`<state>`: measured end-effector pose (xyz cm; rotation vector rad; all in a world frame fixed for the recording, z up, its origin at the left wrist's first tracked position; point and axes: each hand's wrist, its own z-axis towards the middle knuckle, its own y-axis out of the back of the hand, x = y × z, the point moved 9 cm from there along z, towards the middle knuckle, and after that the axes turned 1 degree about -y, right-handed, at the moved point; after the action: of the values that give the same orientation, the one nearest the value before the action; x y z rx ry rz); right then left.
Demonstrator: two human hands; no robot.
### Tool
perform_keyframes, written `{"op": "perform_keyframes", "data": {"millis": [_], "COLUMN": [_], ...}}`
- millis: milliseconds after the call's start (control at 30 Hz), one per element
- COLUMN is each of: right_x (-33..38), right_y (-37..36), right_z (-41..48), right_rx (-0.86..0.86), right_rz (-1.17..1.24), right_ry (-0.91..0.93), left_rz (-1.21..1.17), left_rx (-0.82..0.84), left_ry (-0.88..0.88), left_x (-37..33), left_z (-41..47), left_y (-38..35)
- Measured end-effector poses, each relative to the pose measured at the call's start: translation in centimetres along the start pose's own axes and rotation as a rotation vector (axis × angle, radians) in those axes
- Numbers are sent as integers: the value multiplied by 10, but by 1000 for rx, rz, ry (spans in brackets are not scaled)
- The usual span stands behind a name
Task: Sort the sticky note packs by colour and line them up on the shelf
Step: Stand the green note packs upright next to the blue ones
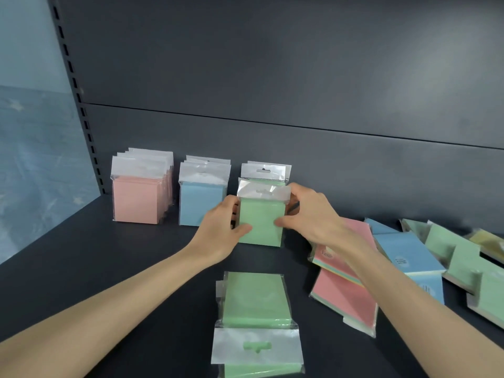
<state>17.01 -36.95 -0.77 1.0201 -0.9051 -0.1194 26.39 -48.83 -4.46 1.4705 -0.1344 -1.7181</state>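
Shelf (109,268): dark grey, with a back panel (272,77) behind it. Upright packs stand in three positions along the back.

Pink row (136,199): far left, several packs deep. Blue row (200,204): just beside it to the right, with a gap between. Third position: a rear green pack (266,171), upright, with mostly its clear header visible.

Green pack (260,222): upright, lower edge at the shelf surface, directly in front of the rear green pack. Contact between the two cannot be told. It is held at both sides. The left hand (223,227) grips the left edge, thumb across the lower front, fingers curled behind. The right hand (308,214) grips the right edge, thumb on the lower front, fingers curled round the upper right corner.

Flat green packs (256,298): lying overlapped near the front, between the forearms, one clear header facing the camera.

Pile (409,257): unsorted at right, with pink, blue and green packs and one yellow at the far edge. They lie flat and overlap, partly under the right forearm.
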Motion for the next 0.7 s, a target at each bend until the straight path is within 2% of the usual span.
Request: {"op": "perform_keyframes", "data": {"millis": [200, 533, 700], "right_x": [-11, -15, -21], "right_y": [2, -5, -6], "right_z": [23, 45, 49], "right_rx": [-8, 32, 29], "right_rz": [-4, -48, -53], "right_ry": [-8, -28, -56], "left_rz": [118, 80, 87], "left_rx": [-24, -58, -20], "left_ry": [-18, 42, 92], "left_x": [0, 10, 14], "left_z": [15, 35, 39], "left_y": [-17, -28, -29]}}
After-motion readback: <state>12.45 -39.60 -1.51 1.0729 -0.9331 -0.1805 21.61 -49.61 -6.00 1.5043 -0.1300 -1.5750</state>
